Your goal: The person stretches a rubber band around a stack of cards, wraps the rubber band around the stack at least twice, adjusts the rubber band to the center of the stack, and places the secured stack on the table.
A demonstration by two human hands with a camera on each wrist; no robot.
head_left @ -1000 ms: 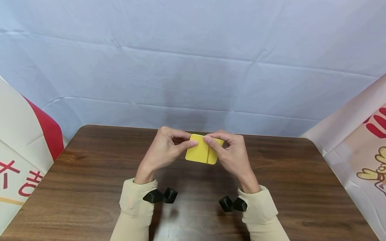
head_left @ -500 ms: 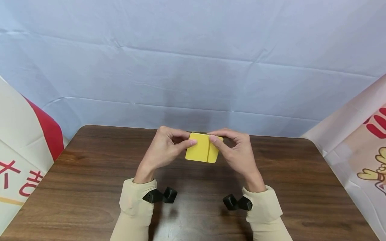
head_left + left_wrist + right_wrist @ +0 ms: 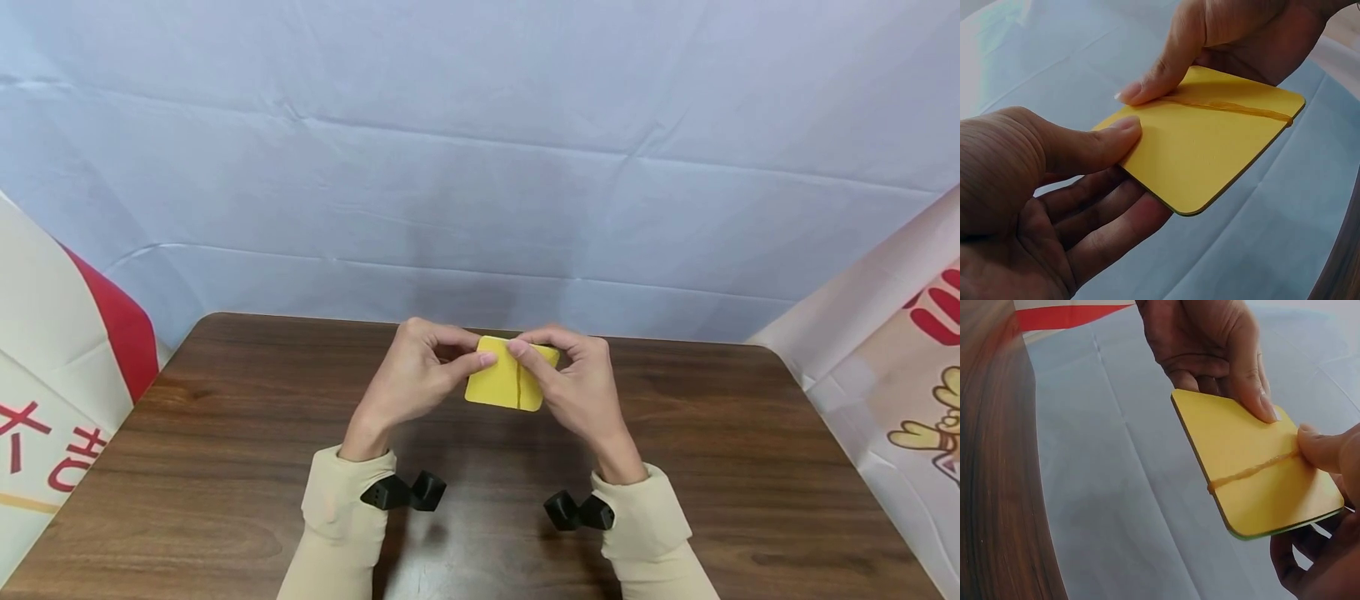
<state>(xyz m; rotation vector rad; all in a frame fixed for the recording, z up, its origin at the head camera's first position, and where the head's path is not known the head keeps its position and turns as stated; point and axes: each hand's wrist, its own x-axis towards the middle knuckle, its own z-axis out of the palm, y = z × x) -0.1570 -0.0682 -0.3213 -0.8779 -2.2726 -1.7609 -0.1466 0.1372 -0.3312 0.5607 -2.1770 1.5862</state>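
The left hand (image 3: 416, 375) and right hand (image 3: 588, 383) each pinched a yellow card (image 3: 491, 385) between thumb and fingers, above the wooden table (image 3: 225, 467); a thin band (image 3: 1241, 109) crossed its face (the underside was hidden). Beyond, red lettering (image 3: 88, 442), apparently HO, adjoined a cut-off character (image 3: 22, 421); the right banner (image 3: 862, 392) ran out of view.

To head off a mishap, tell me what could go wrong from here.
The band could slip off or snap: it crosses the yellow card off-centre, and the right grip partly covers it. The card might also drop toward the table if either the left grip or the right loosens, since both pinch it near one edge.
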